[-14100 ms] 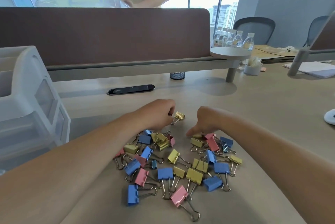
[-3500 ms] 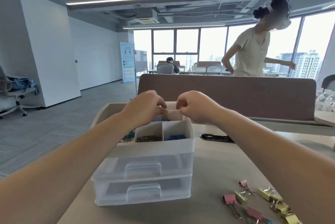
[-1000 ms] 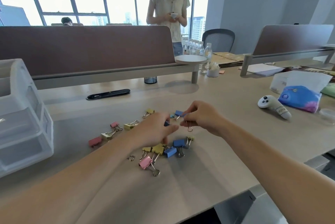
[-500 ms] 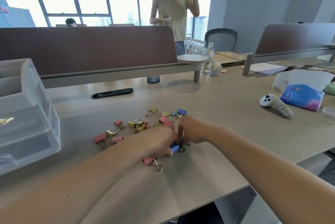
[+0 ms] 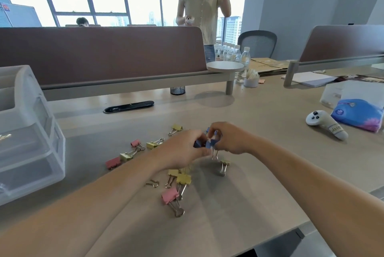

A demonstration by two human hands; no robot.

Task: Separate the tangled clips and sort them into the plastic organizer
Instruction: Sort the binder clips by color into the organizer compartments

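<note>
Both hands meet above the desk around a small bunch of blue binder clips (image 5: 204, 142). My left hand (image 5: 182, 149) grips the clips from the left, and my right hand (image 5: 229, 138) pinches them from the right; silver wire handles hang below. Loose clips lie on the desk around them: a pink clip (image 5: 170, 195) and a yellow clip (image 5: 184, 179) near me, another yellow clip (image 5: 177, 127) farther back, a pink clip (image 5: 112, 162) to the left. The clear plastic organizer (image 5: 31, 132) with drawers stands at the left edge of view.
A white controller (image 5: 324, 124) and a blue tissue pack (image 5: 358, 114) lie at the right. A brown divider panel (image 5: 99, 55) runs across the back, with a black cable slot (image 5: 128, 106) before it. A person stands behind the divider; water bottles (image 5: 232, 53) stand there.
Half a second ago both hands were down on the desk among the clips. Now they are lifted and hold a bunch of blue clips between them.
</note>
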